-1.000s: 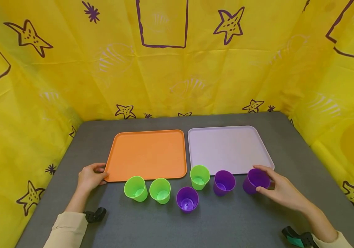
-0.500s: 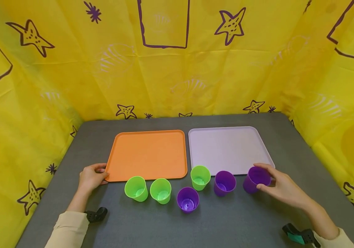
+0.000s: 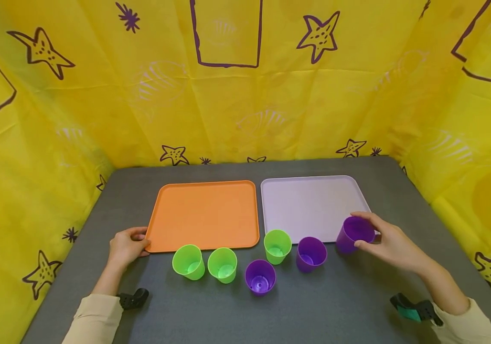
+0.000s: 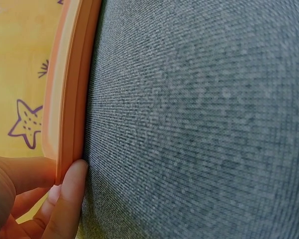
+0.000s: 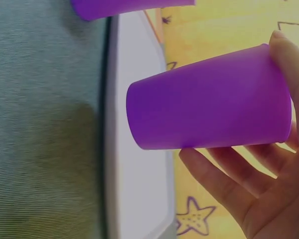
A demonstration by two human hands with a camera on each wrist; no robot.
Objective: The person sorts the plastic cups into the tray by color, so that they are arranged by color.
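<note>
In the head view my right hand (image 3: 396,243) grips a purple cup (image 3: 354,235) near the front right corner of the pale lilac tray (image 3: 314,205). The right wrist view shows this purple cup (image 5: 209,102) raised off the table, thumb and fingers on its sides. My left hand (image 3: 126,247) pinches the front left corner of the orange tray (image 3: 204,217). In the left wrist view, thumb and fingers hold that orange tray's rim (image 4: 77,94). Two more purple cups (image 3: 311,254) and three green cups (image 3: 188,262) stand upright before the trays.
The grey tabletop (image 3: 211,315) carries both trays side by side. Yellow patterned cloth (image 3: 245,105) hangs around its back and sides. One green cup (image 3: 277,246) stands close against the lilac tray's front edge.
The purple cup in my right hand has risen and moved away from me, toward the lilac tray. My left hand stays on the orange tray. The other cups have not moved.
</note>
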